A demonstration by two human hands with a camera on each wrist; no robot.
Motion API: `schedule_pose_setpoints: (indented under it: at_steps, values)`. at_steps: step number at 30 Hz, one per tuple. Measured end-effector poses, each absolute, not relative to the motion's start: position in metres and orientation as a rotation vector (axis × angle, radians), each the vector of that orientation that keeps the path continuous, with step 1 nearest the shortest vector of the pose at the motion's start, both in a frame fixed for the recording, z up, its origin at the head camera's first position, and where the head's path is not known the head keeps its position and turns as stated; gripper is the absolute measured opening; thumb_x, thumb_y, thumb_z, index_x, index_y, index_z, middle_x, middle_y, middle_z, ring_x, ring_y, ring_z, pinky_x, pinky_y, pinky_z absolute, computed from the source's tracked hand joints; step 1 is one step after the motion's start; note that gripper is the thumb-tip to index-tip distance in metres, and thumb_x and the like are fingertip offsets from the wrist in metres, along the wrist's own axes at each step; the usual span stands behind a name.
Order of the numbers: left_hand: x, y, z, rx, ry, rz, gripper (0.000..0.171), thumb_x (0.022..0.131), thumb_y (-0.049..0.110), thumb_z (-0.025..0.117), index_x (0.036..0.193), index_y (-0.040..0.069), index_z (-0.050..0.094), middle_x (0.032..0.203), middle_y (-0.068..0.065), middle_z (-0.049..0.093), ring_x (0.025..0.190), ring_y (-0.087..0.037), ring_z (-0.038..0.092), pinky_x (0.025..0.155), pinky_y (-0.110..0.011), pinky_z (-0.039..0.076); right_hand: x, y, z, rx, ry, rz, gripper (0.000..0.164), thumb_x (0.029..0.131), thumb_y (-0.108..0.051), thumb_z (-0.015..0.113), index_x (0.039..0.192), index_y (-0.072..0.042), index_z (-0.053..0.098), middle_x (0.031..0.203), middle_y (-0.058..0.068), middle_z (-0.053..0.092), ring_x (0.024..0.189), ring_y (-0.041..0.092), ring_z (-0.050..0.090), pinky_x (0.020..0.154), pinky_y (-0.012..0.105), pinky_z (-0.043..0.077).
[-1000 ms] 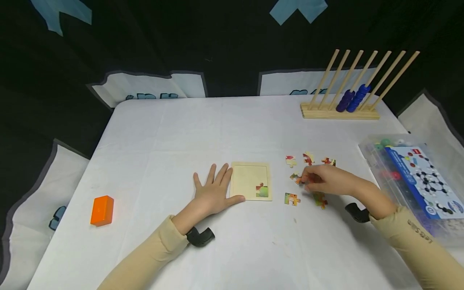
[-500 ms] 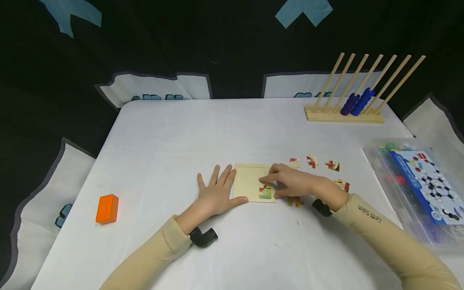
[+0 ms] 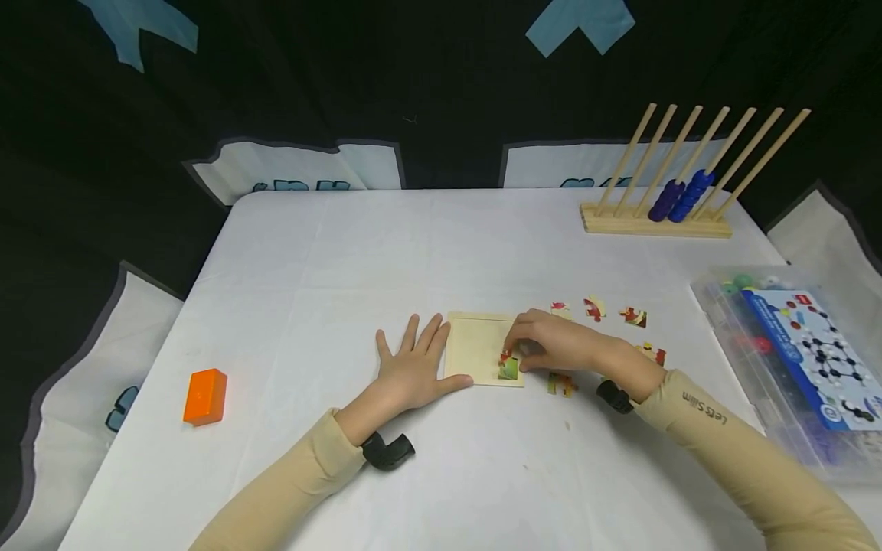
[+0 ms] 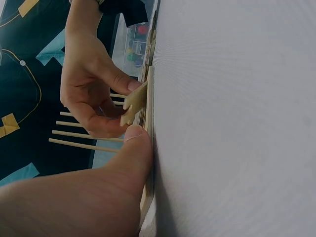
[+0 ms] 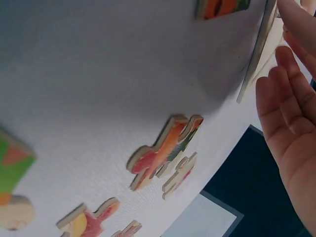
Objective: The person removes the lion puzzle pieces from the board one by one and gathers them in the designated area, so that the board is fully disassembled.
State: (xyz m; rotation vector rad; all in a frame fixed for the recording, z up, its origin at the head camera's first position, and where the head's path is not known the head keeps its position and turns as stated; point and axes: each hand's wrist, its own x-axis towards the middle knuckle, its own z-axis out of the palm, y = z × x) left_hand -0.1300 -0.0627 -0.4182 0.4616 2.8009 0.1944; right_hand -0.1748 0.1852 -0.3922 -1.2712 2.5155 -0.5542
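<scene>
My left hand (image 3: 409, 375) lies with its fingers spread beside a shallow square wooden puzzle board (image 3: 472, 348), its thumb on the board's near left edge. Over the board's right side, my right hand (image 3: 561, 340) has its fingers curled. A puzzle piece (image 3: 508, 369) with a green and red picture shows under its fingertips at the near right corner. From the left wrist view, the right thumb and fingers pinch a tilted puzzle piece (image 4: 136, 103), its plain wooden side showing, just above the board. The right wrist view shows the right hand's fingers (image 5: 291, 98) only partly.
Several loose puzzle pieces (image 3: 633, 316) lie right of the board, some partly behind the right hand. An abacus stand (image 3: 654, 223) with beads on two pegs is at the back right. A clear plastic box (image 3: 723, 360) stands right, an orange block (image 3: 204, 397) left.
My right hand has moved left from the loose pieces to the board, and its fingers have drawn in at the corner piece. The left hand keeps its place; the view has shifted slightly.
</scene>
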Motion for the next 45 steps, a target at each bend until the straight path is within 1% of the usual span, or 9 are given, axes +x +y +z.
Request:
schedule_pose_setpoints:
  at_steps: [5,8,12,15,21,27,31,35,45]
  values:
    - [-0.130,-0.063,-0.419,0.465,2.804,0.202,0.097,0.076,0.077,0.035,0.147,0.016,0.009,0.151,0.000,0.001,0.135,-0.030,-0.007,0.093,-0.068,-0.004,-0.176,0.184,-0.390,-1.199,2.498,-0.661,0.005,0.083,-0.017,0.067,0.088,-0.017,0.064,0.084,-0.012,0.060,0.078,0.006,0.054,0.072,0.028,0.045]
    - [-0.130,-0.064,-0.419,0.463,2.804,0.208,0.097,0.076,0.076,0.035,0.147,0.016,0.009,0.151,0.000,0.002,0.135,-0.029,-0.007,0.093,-0.068,-0.004,-0.176,0.186,-0.390,-1.133,2.447,-0.759,0.003,0.085,-0.018,0.064,0.084,-0.018,0.062,0.077,-0.012,0.058,0.070,0.005,0.052,0.066,0.025,0.045]
    - [-0.129,-0.064,-0.418,0.462,2.807,0.210,0.097,0.076,0.076,0.035,0.147,0.016,0.009,0.151,0.000,0.002,0.135,-0.029,-0.006,0.093,-0.068,-0.004,-0.176,0.194,-0.392,-1.062,2.302,-1.002,0.006,0.086,-0.016,0.064,0.081,-0.014,0.062,0.073,-0.002,0.062,0.062,0.015,0.054,0.059,0.025,0.045]
    - [-0.129,-0.064,-0.418,0.461,2.809,0.205,0.096,0.076,0.076,0.035,0.147,0.016,0.009,0.151,0.000,0.002,0.136,-0.029,-0.006,0.093,-0.068,-0.004,-0.175,0.207,-0.393,-1.003,2.187,-1.169,0.007,0.085,-0.013,0.064,0.081,-0.008,0.062,0.074,0.008,0.063,0.062,0.024,0.056,0.057,0.027,0.046]
    - [-0.130,-0.063,-0.419,0.465,2.808,0.211,0.096,0.076,0.076,0.035,0.147,0.016,0.009,0.151,0.000,0.000,0.135,-0.029,-0.007,0.093,-0.068,-0.005,-0.167,0.255,-0.389,-0.834,2.128,-1.187,0.009,0.088,-0.013,0.060,0.088,-0.004,0.062,0.078,0.013,0.063,0.062,0.015,0.051,0.057,0.027,0.044]
    - [-0.131,-0.061,-0.420,0.470,2.807,0.205,0.097,0.076,0.077,0.035,0.147,0.017,0.008,0.151,0.000,0.000,0.135,-0.029,-0.008,0.093,-0.068,-0.005,-0.155,0.310,-0.381,-0.670,2.131,-1.081,0.012,0.090,-0.011,0.056,0.091,0.000,0.061,0.075,0.006,0.061,0.064,0.013,0.050,0.059,0.030,0.044]
    - [-0.130,-0.062,-0.418,0.464,2.809,0.203,0.097,0.076,0.077,0.035,0.147,0.017,0.008,0.151,0.000,0.000,0.135,-0.029,-0.007,0.093,-0.068,-0.005,-0.148,0.332,-0.379,-0.636,2.147,-1.008,0.013,0.090,-0.012,0.056,0.089,-0.002,0.063,0.076,0.001,0.060,0.067,0.007,0.048,0.061,0.026,0.042]
    - [-0.130,-0.062,-0.417,0.462,2.802,0.200,0.097,0.076,0.077,0.035,0.147,0.017,0.008,0.151,0.001,0.000,0.135,-0.029,-0.008,0.093,-0.068,-0.005,-0.144,0.339,-0.380,-0.635,2.162,-0.993,0.012,0.089,-0.011,0.057,0.088,-0.002,0.064,0.077,0.000,0.061,0.068,0.005,0.049,0.063,0.024,0.041]
    - [-0.128,-0.061,-0.417,0.473,2.796,0.195,0.097,0.076,0.077,0.033,0.147,0.017,0.007,0.151,0.001,0.000,0.135,-0.029,-0.008,0.093,-0.067,-0.005,-0.139,0.334,-0.383,-0.674,2.305,-0.860,0.007,0.085,-0.009,0.061,0.080,-0.006,0.062,0.070,-0.006,0.054,0.062,0.003,0.044,0.057,0.023,0.040]
